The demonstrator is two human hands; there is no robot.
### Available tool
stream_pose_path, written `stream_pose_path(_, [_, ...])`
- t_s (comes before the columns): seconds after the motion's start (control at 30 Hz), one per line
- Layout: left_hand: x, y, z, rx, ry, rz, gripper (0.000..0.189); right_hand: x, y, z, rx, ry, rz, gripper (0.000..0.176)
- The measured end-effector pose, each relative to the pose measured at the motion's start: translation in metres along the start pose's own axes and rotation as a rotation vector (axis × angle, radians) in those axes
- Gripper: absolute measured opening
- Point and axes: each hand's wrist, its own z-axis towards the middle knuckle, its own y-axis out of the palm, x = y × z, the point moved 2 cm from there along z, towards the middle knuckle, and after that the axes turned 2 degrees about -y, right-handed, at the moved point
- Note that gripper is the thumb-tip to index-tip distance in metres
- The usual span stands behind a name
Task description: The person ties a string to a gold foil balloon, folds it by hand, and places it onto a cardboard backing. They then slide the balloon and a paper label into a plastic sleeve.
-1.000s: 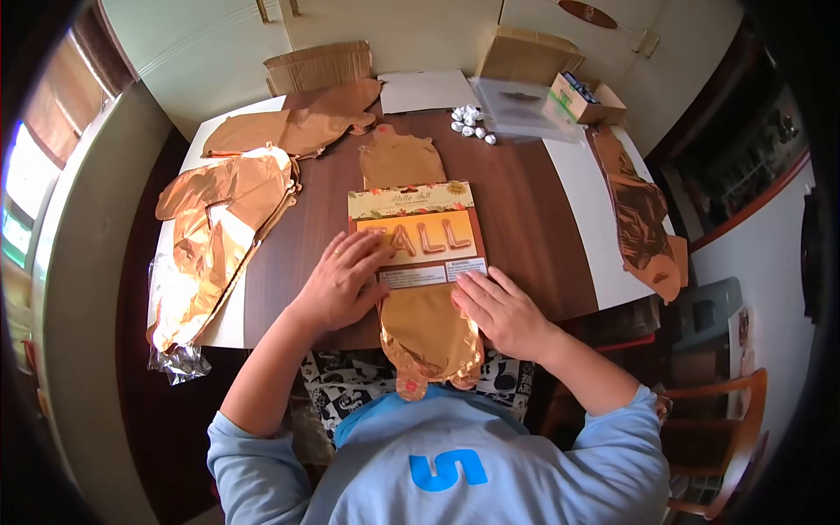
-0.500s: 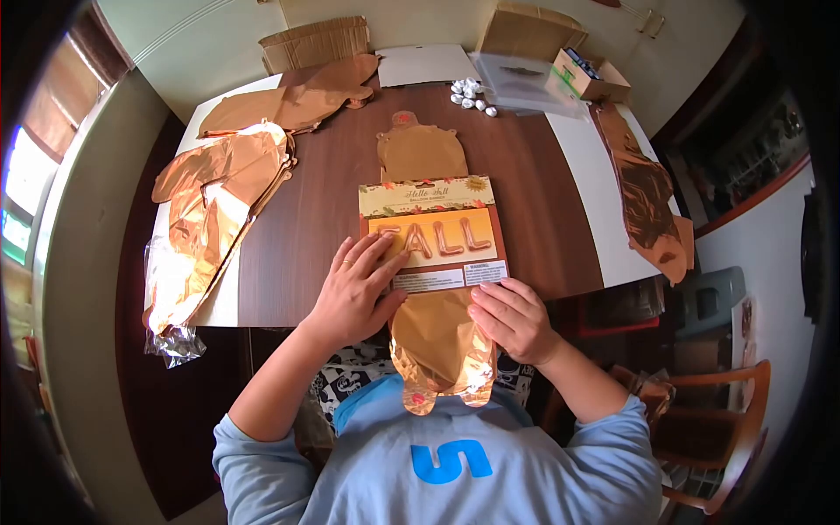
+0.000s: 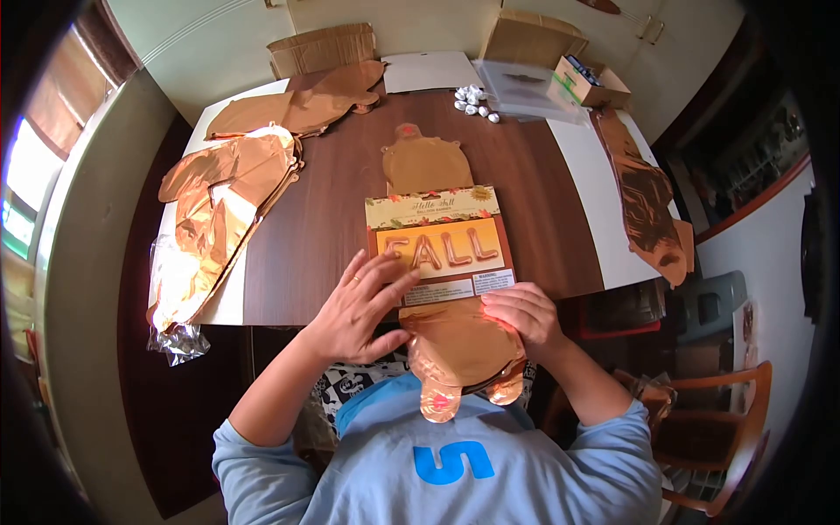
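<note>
The card (image 3: 435,229) is printed paper with a smooth, faint sheen. Under it the balloon (image 3: 459,346) is copper foil, glossy and finely wrinkled, catching light on its creases. The table (image 3: 324,227) around the card is dark wood grain, smooth and matt, with plain white ends. Left of the card lie foils (image 3: 219,210), mirror-bright and crumpled. Beyond the card stand boxes (image 3: 319,48) of matt brown cardboard and a clear plastic bag (image 3: 525,87). Below the card, the shirt (image 3: 560,472) is soft matt cloth.
</note>
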Motion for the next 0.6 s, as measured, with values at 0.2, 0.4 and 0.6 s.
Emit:
stream_pose_path(0.2, [0.009, -0.005, 0.003, 0.033, 0.054, 0.076, 0.065, 0.007, -0.006, 0.008, -0.040, 0.214, 0.159, 0.022])
stream_pose_path(0.4, [0.010, 0.017, 0.009, 0.352, -0.086, 0.068, 0.030, 0.024, -0.004, 0.044, -0.191, 0.820, 0.364, 0.016])
stream_pose_path(0.6, [0.011, 0.023, 0.007, 0.437, -0.447, -0.267, 0.055, 0.027, 0.007, 0.055, -0.022, 0.371, -0.208, 0.056])
